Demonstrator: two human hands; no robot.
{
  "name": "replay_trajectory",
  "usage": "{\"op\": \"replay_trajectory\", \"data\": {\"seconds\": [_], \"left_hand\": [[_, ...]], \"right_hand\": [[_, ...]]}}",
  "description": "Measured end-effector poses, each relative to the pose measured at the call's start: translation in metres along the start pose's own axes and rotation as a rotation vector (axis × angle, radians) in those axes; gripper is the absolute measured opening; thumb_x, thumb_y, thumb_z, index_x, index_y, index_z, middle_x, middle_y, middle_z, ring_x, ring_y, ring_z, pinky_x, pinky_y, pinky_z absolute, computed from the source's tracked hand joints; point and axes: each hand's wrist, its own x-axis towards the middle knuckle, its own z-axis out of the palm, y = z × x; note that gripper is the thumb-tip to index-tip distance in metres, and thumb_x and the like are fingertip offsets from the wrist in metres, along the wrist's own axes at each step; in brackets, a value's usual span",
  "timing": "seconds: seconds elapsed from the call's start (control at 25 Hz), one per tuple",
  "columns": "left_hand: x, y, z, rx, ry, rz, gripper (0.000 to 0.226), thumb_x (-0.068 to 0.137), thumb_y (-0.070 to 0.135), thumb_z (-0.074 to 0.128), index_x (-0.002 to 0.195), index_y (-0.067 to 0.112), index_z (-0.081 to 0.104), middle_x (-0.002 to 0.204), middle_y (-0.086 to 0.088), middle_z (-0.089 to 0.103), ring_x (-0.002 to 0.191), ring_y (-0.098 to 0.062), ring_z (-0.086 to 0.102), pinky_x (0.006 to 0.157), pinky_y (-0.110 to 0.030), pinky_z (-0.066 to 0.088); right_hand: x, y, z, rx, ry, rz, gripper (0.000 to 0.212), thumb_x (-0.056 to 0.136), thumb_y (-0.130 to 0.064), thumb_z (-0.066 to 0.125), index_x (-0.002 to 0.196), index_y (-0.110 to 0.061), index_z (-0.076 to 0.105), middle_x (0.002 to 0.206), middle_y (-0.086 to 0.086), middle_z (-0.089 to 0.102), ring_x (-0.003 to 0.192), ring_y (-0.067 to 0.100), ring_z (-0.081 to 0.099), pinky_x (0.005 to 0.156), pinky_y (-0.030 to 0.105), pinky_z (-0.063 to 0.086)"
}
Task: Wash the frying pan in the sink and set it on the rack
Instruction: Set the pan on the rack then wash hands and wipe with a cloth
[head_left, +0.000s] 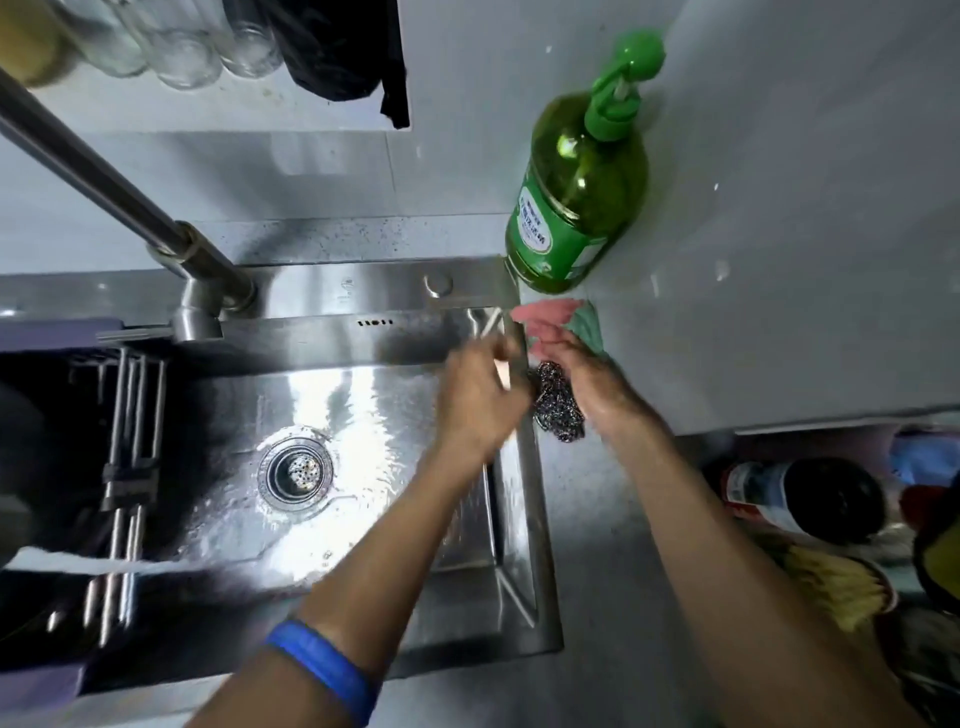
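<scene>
A dark round shape, seemingly the frying pan, lies at the far left behind the bars of the metal rack that spans the sink's left side. The steel sink is wet, with its drain uncovered. My left hand, blurred, is over the sink's right rim and grips thin pale sticks. My right hand is just right of it above the counter, fingers stretched out, its palm against a steel wool scourer lying on the rim.
A green dish-soap pump bottle stands on the counter behind the hands, with a pink and green cloth in front of it. The faucet reaches in from the upper left. Bottles and bags crowd the lower right.
</scene>
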Motion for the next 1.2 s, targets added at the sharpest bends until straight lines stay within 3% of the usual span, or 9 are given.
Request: {"op": "replay_trajectory", "data": {"seconds": [0.08, 0.28, 0.44, 0.52, 0.64, 0.8, 1.0, 1.08, 1.2], "left_hand": [[-0.034, -0.025, 0.029, 0.216, -0.232, 0.071, 0.044, 0.076, 0.034, 0.075, 0.114, 0.019, 0.059, 0.114, -0.002, 0.056, 0.101, -0.021, 0.049, 0.09, -0.037, 0.047], [-0.029, -0.044, 0.039, 0.204, -0.008, 0.108, 0.015, 0.081, 0.02, 0.066, 0.096, 0.018, 0.064, 0.099, -0.003, 0.058, 0.092, -0.025, 0.053, 0.076, -0.03, 0.045], [-0.024, -0.056, 0.012, 0.006, 0.138, -0.088, 0.012, 0.08, 0.015, 0.07, 0.088, 0.021, 0.063, 0.094, -0.002, 0.062, 0.084, -0.024, 0.059, 0.075, -0.036, 0.051], [0.0, -0.044, 0.009, 0.012, 0.169, -0.102, 0.013, 0.078, 0.02, 0.072, 0.086, 0.025, 0.063, 0.092, 0.0, 0.064, 0.082, -0.022, 0.061, 0.073, -0.035, 0.051], [0.039, -0.027, 0.022, -0.001, 0.153, -0.04, 0.011, 0.076, 0.023, 0.072, 0.084, 0.025, 0.065, 0.09, 0.001, 0.067, 0.079, -0.022, 0.063, 0.075, -0.037, 0.053], [0.05, -0.014, 0.038, -0.113, -0.157, -0.077, 0.025, 0.084, 0.014, 0.07, 0.109, 0.018, 0.068, 0.091, 0.006, 0.065, 0.08, -0.012, 0.062, 0.086, -0.034, 0.055], [-0.037, -0.048, 0.002, -0.303, -0.089, -0.227, 0.02, 0.086, 0.004, 0.064, 0.101, 0.016, 0.07, 0.101, -0.001, 0.066, 0.075, -0.004, 0.058, 0.068, -0.007, 0.047], [-0.099, -0.075, -0.031, -0.321, -0.03, -0.313, 0.016, 0.086, 0.002, 0.064, 0.095, 0.013, 0.07, 0.096, -0.001, 0.068, 0.076, -0.009, 0.06, 0.072, -0.015, 0.049], [-0.188, -0.123, -0.091, -0.429, 0.192, -0.517, 0.012, 0.084, -0.005, 0.064, 0.084, 0.006, 0.069, 0.083, 0.001, 0.069, 0.075, -0.013, 0.06, 0.072, -0.02, 0.048]], "right_hand": [[-0.001, 0.007, -0.001, 0.012, -0.01, 0.009, 0.033, 0.107, -0.015, 0.033, 0.124, -0.031, 0.055, 0.125, -0.012, 0.066, 0.117, 0.008, 0.061, 0.102, 0.027, 0.046], [-0.008, 0.024, 0.001, 0.121, -0.001, 0.111, 0.038, 0.11, -0.031, 0.025, 0.131, -0.024, 0.056, 0.126, -0.013, 0.066, 0.115, -0.003, 0.061, 0.092, 0.009, 0.043], [-0.052, 0.033, 0.019, -0.035, 0.164, 0.039, 0.036, 0.106, -0.012, 0.035, 0.126, 0.0, 0.063, 0.123, -0.007, 0.063, 0.104, -0.024, 0.052, 0.097, 0.006, 0.038], [-0.08, 0.044, 0.027, -0.22, 0.214, -0.092, 0.033, 0.095, 0.004, 0.042, 0.116, 0.006, 0.068, 0.123, -0.006, 0.06, 0.113, -0.02, 0.05, 0.102, 0.002, 0.029], [-0.111, 0.062, 0.03, -0.568, 0.274, -0.211, 0.047, 0.075, 0.016, 0.058, 0.106, -0.012, 0.078, 0.134, 0.006, 0.061, 0.124, 0.016, 0.053, 0.111, 0.024, 0.034], [-0.147, 0.072, 0.043, -0.746, 0.254, -0.128, 0.032, 0.075, 0.01, 0.068, 0.095, -0.013, 0.079, 0.114, 0.009, 0.067, 0.098, 0.036, 0.06, 0.087, 0.045, 0.047], [-0.175, 0.08, 0.044, -0.65, 0.15, -0.189, 0.022, 0.071, 0.014, 0.062, 0.068, -0.008, 0.064, 0.086, 0.011, 0.062, 0.08, 0.032, 0.059, 0.074, 0.04, 0.046], [-0.18, 0.079, 0.061, -0.55, 0.043, -0.227, 0.027, 0.073, 0.008, 0.059, 0.066, -0.018, 0.058, 0.08, 0.0, 0.059, 0.077, 0.019, 0.056, 0.072, 0.033, 0.044], [-0.194, 0.069, 0.132, -0.356, -0.111, -0.068, 0.024, 0.078, 0.015, 0.064, 0.073, -0.008, 0.067, 0.083, -0.005, 0.069, 0.088, 0.01, 0.066, 0.079, 0.022, 0.049]]}}
